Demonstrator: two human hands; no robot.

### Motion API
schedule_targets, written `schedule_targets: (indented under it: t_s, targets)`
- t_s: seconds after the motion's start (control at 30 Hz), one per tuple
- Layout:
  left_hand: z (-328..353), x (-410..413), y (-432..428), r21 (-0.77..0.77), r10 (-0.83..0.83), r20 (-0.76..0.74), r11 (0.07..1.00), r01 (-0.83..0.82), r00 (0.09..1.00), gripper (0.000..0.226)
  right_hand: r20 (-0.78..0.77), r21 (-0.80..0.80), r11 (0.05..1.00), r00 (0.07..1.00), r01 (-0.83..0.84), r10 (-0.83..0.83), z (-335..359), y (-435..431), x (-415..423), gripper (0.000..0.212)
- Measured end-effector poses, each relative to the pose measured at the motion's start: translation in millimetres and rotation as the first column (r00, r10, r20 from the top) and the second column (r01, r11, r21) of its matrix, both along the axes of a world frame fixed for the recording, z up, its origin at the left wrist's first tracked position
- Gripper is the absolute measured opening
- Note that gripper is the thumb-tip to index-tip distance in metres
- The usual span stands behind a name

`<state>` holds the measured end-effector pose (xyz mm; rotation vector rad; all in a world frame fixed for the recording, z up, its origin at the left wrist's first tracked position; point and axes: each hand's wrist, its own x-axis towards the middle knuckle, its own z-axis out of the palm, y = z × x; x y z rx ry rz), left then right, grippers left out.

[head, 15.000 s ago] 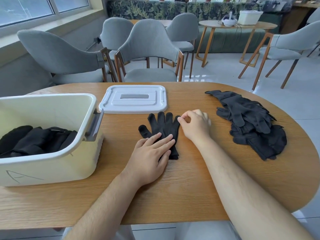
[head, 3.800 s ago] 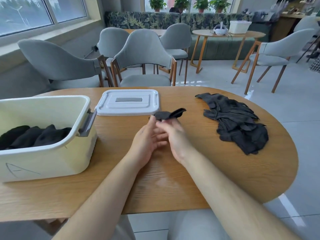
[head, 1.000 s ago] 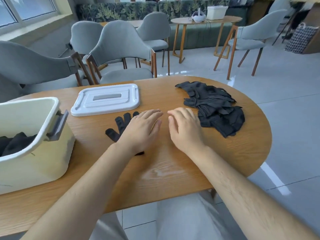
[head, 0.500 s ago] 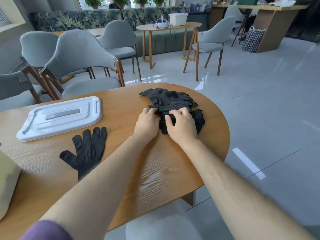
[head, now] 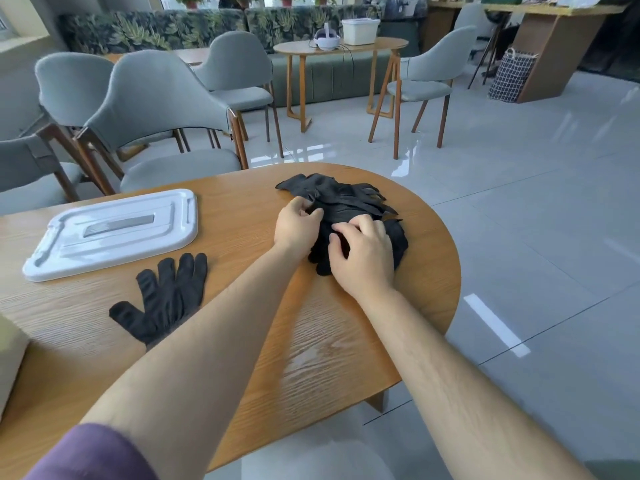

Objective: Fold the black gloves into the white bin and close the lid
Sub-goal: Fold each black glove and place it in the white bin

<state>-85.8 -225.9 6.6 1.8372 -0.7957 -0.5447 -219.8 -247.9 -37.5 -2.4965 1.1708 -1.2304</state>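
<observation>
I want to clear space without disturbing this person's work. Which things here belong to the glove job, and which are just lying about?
Job:
- glove pile, gripped by left hand and right hand
- flat glove
- white lid
- white bin, corner only

Lying about:
- grey chairs
- far table, headset, white box
- checkered bag

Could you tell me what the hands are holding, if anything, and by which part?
The left hand pinches fabric at the left edge of the glove pile; the right hand grips its near side. Which glove parts cannot be told.
</observation>
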Motion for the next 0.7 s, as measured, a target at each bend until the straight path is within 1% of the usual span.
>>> schedule_targets:
  t_s: [0.07,0.13,0.2,0.23,0.3,0.43,0.47,0.53,0.57,0.6,0.67,0.7]
  targets:
    - [8.6,0.3,10.7,-0.089,-0.013,-0.049,0.996,0.008,0.999,0.012,0.156,0.006,1.000,0.988,0.014,-0.015,3.1,1.0,-3.7,0.018]
    - [24.3,3.3,21.1,-0.178,-0.026,-0.125,0.984,0.004,0.992,0.012,0.292,0.061,0.998,0.956,0.010,-0.027,6.1,0.3,-5.9,0.017]
    - [43.2,9.2,30.7,-0.263,-0.060,-0.198,0.965,0.006,0.978,0.012,0.371,0.100,0.995,0.928,0.001,-0.038,7.7,0.3,-6.6,0.016]
    - [53.6,11.4,36.5,-0.293,-0.075,-0.209,0.956,0.011,0.975,0.011,0.396,0.108,0.994,0.918,-0.004,-0.039,8.3,0.2,-6.7,0.016]
    - [70.8,14.9,47.2,-0.322,-0.087,-0.173,0.946,0.027,0.981,0.012,0.420,0.124,0.992,0.906,-0.010,-0.044,7.8,-2.5,-8.0,0.016]
    - [93.9,24.0,77.6,-0.341,-0.082,-0.025,0.937,0.069,0.996,0.018,0.436,0.115,0.992,0.900,-0.046,-0.009,16.7,-4.7,-7.6,0.018]
    - [97.5,25.8,83.4,-0.339,-0.093,-0.004,0.937,0.086,0.996,0.019,0.443,0.106,0.992,0.896,-0.074,0.019,22.4,-4.1,-7.7,0.019]
    - [103.0,32.7,98.6,-0.329,-0.131,0.032,0.935,0.134,0.991,0.017,0.437,0.116,0.974,0.891,-0.193,0.124,41.9,4.8,-1.6,0.024]
    - [105.3,36.7,107.1,-0.323,-0.157,0.038,0.933,0.161,0.987,0.014,0.420,0.168,0.945,0.888,-0.281,0.189,54.8,12.3,3.3,0.029]
    - [107.7,39.7,116.0,-0.316,-0.186,0.040,0.930,0.189,0.982,0.013,0.399,0.247,0.894,0.880,-0.374,0.258,68.0,20.8,10.3,0.038]
    - [111.5,45.8,133.0,-0.296,-0.231,0.057,0.925,0.238,0.971,0.017,0.381,0.408,0.742,0.837,-0.533,0.392,94.4,38.7,26.4,0.054]
    - [111.9,49.4,141.4,-0.283,-0.236,0.072,0.927,0.247,0.969,0.020,0.397,0.454,0.665,0.803,-0.593,0.444,104.9,46.7,35.5,0.056]
